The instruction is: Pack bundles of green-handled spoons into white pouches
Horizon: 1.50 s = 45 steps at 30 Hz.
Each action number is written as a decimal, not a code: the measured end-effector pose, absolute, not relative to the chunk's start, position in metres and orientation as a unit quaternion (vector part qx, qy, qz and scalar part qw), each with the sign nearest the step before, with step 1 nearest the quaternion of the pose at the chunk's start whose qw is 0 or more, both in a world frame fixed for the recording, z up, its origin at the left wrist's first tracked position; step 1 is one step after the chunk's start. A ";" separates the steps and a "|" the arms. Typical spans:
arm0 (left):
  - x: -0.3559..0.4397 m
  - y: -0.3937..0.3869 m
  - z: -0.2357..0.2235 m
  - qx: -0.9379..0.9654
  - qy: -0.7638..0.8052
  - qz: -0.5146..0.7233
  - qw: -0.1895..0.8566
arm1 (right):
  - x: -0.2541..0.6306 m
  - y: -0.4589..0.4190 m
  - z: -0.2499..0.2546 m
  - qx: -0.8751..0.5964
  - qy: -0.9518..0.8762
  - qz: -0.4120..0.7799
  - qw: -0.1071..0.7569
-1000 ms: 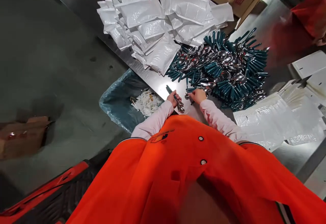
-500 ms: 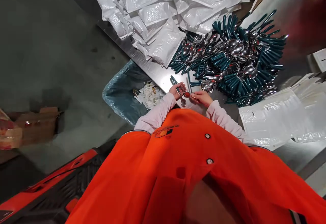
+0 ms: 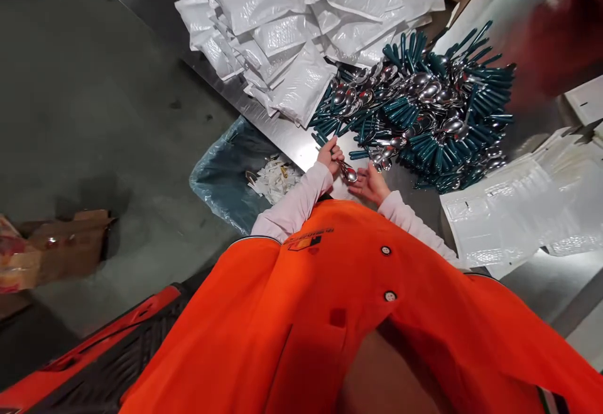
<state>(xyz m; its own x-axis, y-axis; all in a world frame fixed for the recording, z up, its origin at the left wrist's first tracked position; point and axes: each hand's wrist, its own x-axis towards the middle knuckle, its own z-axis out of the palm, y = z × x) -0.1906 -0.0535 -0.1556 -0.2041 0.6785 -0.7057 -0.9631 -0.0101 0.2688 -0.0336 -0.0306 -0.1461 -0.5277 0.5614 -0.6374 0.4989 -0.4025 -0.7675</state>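
Note:
My left hand (image 3: 331,156) is closed around a few teal-handled spoons (image 3: 349,174), their handles sticking out past the fingers and their shiny bowls pointing toward my other hand. Just to the right, my right hand (image 3: 371,185) has its fingers apart, beside the spoon bowls; whether it touches them I cannot tell. Beyond both hands lies a large heap of teal-handled cutlery (image 3: 438,153), mostly spoons, with some forks showing. A few loose pieces lie at its near edge, close to my fingers.
Stuffed white padded mailers (image 3: 301,87) are piled at the back left of the metal table (image 3: 282,134). Flat white mailers (image 3: 499,210) lie on the right. A bin with a plastic liner (image 3: 211,175) holding paper scraps (image 3: 273,178) stands below the left edge. Cardboard boxes (image 3: 70,244) sit on the floor.
The spoon in my right hand has gone over to my left hand, whose fingers have closed round the bunch. My right hand has opened. The view has shifted slightly.

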 end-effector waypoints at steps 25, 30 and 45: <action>-0.184 -0.067 -0.122 -0.136 0.372 0.700 0.594 | -0.028 -0.045 -0.131 -0.488 -0.584 0.633 0.142; -0.187 -0.072 -0.118 -0.123 0.367 0.693 0.608 | -0.030 -0.051 -0.133 -0.507 -0.559 0.643 0.127; -0.180 -0.067 -0.138 -0.180 0.382 0.715 0.558 | -0.026 -0.055 -0.140 -0.486 -0.652 0.549 0.194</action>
